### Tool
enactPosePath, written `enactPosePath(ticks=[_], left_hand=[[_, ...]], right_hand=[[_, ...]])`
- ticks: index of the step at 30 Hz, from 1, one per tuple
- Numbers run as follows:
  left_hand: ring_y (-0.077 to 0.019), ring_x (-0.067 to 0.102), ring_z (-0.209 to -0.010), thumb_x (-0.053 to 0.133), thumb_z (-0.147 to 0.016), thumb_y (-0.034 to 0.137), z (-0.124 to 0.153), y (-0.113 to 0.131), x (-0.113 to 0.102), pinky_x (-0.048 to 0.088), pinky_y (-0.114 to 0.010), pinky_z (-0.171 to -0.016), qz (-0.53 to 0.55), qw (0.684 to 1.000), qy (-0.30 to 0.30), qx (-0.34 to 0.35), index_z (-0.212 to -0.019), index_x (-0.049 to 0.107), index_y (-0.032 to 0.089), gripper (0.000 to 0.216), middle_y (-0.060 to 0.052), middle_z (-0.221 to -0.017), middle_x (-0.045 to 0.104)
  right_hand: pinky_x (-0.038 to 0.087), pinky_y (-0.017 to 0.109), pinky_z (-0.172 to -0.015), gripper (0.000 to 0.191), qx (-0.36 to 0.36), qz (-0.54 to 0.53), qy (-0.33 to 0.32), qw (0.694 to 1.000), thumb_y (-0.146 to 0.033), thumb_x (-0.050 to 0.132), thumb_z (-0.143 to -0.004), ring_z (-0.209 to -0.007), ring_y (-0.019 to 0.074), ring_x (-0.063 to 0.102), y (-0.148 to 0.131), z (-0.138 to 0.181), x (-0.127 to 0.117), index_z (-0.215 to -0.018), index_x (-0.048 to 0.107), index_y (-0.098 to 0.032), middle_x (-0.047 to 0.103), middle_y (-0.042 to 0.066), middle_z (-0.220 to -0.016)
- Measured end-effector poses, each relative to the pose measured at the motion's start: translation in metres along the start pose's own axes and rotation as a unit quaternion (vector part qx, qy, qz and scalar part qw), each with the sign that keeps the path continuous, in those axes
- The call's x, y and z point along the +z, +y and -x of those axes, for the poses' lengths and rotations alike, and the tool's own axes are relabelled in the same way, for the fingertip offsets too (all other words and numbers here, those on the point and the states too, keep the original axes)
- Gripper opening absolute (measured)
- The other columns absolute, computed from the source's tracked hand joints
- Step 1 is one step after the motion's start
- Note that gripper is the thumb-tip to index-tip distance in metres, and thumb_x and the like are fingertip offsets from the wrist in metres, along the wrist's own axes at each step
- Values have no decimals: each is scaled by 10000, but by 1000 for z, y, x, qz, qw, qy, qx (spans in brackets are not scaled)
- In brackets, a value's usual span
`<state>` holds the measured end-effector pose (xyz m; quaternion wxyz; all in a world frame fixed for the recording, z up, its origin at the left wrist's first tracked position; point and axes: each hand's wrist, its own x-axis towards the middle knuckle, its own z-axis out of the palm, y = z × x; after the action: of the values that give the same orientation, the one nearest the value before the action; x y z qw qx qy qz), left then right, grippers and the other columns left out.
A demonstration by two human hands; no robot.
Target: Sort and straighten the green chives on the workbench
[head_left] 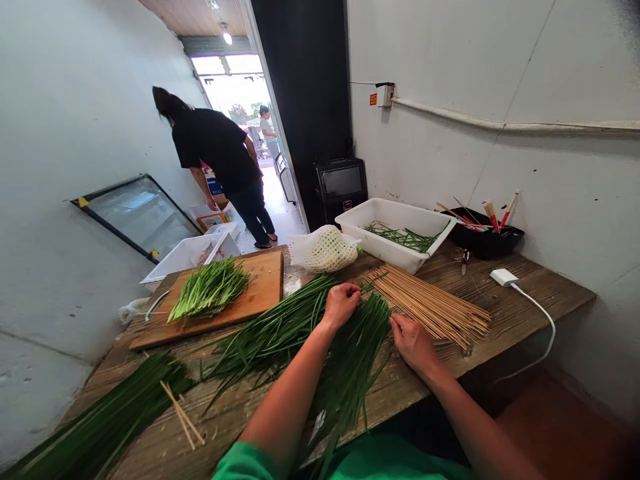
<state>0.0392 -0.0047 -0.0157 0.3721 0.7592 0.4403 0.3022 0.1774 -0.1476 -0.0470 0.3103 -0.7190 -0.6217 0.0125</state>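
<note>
A bunch of long green chives lies in front of me, its leaves hanging towards the table's near edge. My left hand is over the bunch's upper left side, fingers curled together in a pinch; what is between them is too small to tell. At the right side of the same bunch, my right hand is closed, with thumb and forefinger at the chive ends. Beside it spreads a pile of thin bamboo skewers. Another heap of chives lies to the left of my left hand.
Cut green stalks rest on a wooden board. Behind are a net-wrapped bundle, a white tub holding greens and a black container. A charger with cable lies right. More chives lie left; a person bends beyond.
</note>
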Motion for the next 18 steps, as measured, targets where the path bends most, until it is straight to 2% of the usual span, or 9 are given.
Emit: enactPosePath(ticks=[6,18], left_hand=[[-104,603,-631,512,-775,158,0,2,-2,455,-196,-617,-10,1000,8,-11,-940,707,125,258,-17,-701,701],[-121,636,-698,534,-767,148,1,5,-4,487,-213,-683,9,1000,-2,-15,-926,721,142,246,-19,-757,723]], right_hand=[[320,248,-570,343,-4,-13,6,1000,-271,314,-945,-600,146,554,0,0,0,-755,584,-179,619,42,-669],[338,254,-578,354,-15,-17,9,1000,-267,310,-946,-619,155,572,2,-1,2,-759,597,-179,638,53,-690]])
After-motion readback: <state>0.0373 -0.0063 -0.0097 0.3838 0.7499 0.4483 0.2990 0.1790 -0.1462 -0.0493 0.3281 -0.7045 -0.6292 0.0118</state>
